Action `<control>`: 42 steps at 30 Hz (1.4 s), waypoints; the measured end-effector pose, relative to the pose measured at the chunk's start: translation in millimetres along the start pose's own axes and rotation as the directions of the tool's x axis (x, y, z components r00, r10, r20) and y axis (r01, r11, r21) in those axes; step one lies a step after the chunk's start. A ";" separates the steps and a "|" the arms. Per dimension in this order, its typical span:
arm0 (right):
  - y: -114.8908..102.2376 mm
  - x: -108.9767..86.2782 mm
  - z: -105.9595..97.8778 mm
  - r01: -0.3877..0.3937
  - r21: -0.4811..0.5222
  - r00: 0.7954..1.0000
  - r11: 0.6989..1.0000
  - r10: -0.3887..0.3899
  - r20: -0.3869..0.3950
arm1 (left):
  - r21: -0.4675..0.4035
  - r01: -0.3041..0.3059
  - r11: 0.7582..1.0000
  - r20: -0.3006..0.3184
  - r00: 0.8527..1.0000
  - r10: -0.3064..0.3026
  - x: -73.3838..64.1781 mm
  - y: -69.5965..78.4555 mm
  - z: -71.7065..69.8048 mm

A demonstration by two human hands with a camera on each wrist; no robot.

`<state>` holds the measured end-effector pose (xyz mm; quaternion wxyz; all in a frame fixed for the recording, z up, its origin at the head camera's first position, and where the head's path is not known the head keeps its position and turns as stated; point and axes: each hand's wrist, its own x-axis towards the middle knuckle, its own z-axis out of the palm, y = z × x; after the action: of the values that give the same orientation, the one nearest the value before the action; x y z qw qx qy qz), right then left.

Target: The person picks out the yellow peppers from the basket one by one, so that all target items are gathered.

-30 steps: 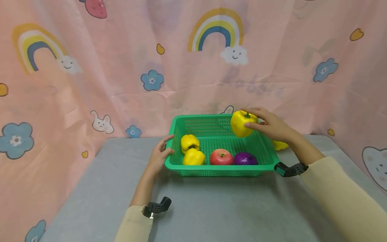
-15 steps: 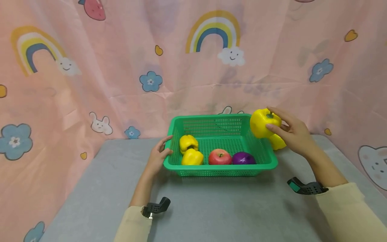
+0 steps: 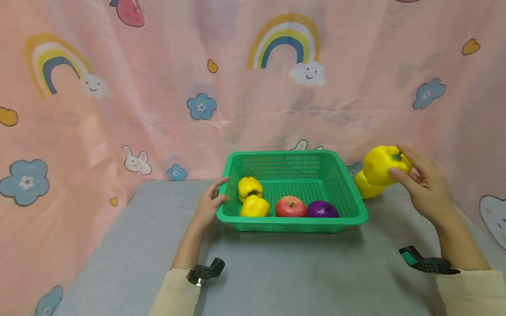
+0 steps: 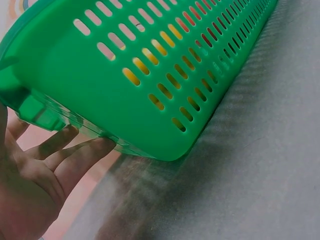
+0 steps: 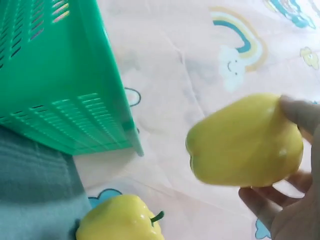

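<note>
My right hand [image 3: 428, 188] holds a yellow bell pepper [image 3: 381, 166] by its stem end, raised right of the green basket [image 3: 292, 220]. Thumb and fingers span its sides; in the right wrist view the pepper [image 5: 245, 142] points away from the palm. Another yellow bell pepper [image 5: 120, 220] stands on the table just outside the basket's right wall, partly behind the held one in the head view. My left hand [image 3: 209, 202] holds the basket's left rim. In the left wrist view several of its fingers [image 4: 82, 160] touch the outer end wall below the rim.
Inside the basket are two yellow bell peppers [image 3: 250, 188] at the left, a red apple [image 3: 291, 206] and a round purple item [image 3: 322, 209] along the near wall. A grey table [image 3: 276, 272] lies underneath. A pink printed curtain [image 3: 166, 118] hangs close behind.
The right hand has carried the yellow bell pepper from over the basket's right part to outside its right side. The left hand has stayed at the left rim; the basket has kept its place.
</note>
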<state>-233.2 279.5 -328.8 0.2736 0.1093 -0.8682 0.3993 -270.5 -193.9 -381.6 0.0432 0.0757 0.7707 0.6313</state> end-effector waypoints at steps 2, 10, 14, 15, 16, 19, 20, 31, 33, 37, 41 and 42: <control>2.8 -2.8 -3.4 -0.007 0.000 1.000 1.000 0.007 -0.021 | 0.003 -0.005 1.000 0.006 1.000 0.005 0.3 0.1 1.7; 10.6 -3.3 -6.5 -0.031 0.003 0.998 1.000 0.031 -0.062 | -0.027 -0.012 1.000 -0.006 1.000 0.012 2.4 -4.7 1.2; 18.3 -3.0 -9.0 -0.010 0.007 0.995 1.000 0.011 -0.096 | -0.025 -0.005 1.000 0.002 1.000 0.005 1.2 -1.8 1.0; 19.9 -3.2 -10.1 -0.014 0.001 0.995 1.000 0.014 -0.100 | -0.030 -0.005 1.000 0.004 1.000 0.005 1.3 -2.2 1.1; 21.7 -3.6 -11.0 -0.026 -0.008 0.995 1.000 0.025 -0.099 | -0.029 -0.006 1.000 0.003 1.000 0.006 1.1 -2.5 0.9; 26.0 -4.8 -12.7 -0.067 -0.042 0.993 0.997 0.063 -0.104 | -0.024 -0.003 1.000 -0.006 1.000 0.003 0.4 -2.8 0.2; 27.4 -5.1 -13.2 -0.080 -0.051 0.992 0.995 0.075 -0.105 | -0.024 0.000 1.000 -0.008 1.000 -0.001 0.2 -2.6 -0.2; 50.9 -7.9 -15.9 -0.162 -0.080 0.981 0.984 0.152 -0.120 | -0.007 -0.007 1.000 -0.008 1.000 0.007 1.0 -0.4 0.5; 56.8 -8.1 -15.7 -0.165 -0.092 0.980 0.982 0.152 -0.129 | -0.006 -0.007 1.000 -0.007 1.000 0.007 1.1 -0.3 0.8; 66.0 -10.0 -16.5 -0.211 -0.117 0.972 0.971 0.195 -0.135 | -0.003 -0.006 1.000 -0.004 1.000 0.006 1.3 -1.1 1.2; 73.0 -11.2 -14.9 -0.246 -0.118 0.965 0.962 0.232 -0.125 | 0.001 -0.009 1.000 -0.004 1.000 0.009 0.9 -1.5 0.4; 75.0 -11.0 -14.2 -0.250 -0.116 0.964 0.961 0.236 -0.122 | -0.001 -0.012 1.000 -0.003 1.000 0.012 0.9 -1.4 0.1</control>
<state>-249.2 339.1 -375.0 0.2751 -0.0379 -0.8834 0.3775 -271.5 -193.8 -382.9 0.0384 0.0791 0.7701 0.6319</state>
